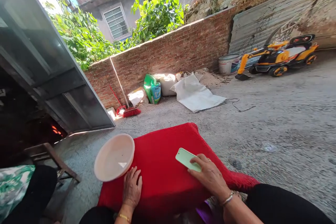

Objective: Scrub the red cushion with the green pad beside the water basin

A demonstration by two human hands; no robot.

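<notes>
My right hand (210, 175) grips the near end of a flat, pale green, phone-shaped slab (186, 158) with rounded corners. A small dark spot shows near its far end; I cannot tell exactly what it is. It is over the red cloth (157, 164) that covers a small table before me. My left hand (132, 186) rests on the cloth at the left, fingers stretched out and nothing in them. Just beyond those fingers, a pale pink plastic basin (114, 157) sits at the table's left edge, its inside showing a bright patch of light.
At left, a person's leg in black (42, 189) is beside a wooden stool (59, 166) and a metal door (49, 63). A red broom (131, 112), sacks (168, 84) and a white sheet (195, 92) line the brick wall. A toy excavator (280, 57) stands right, near a bucket (229, 64).
</notes>
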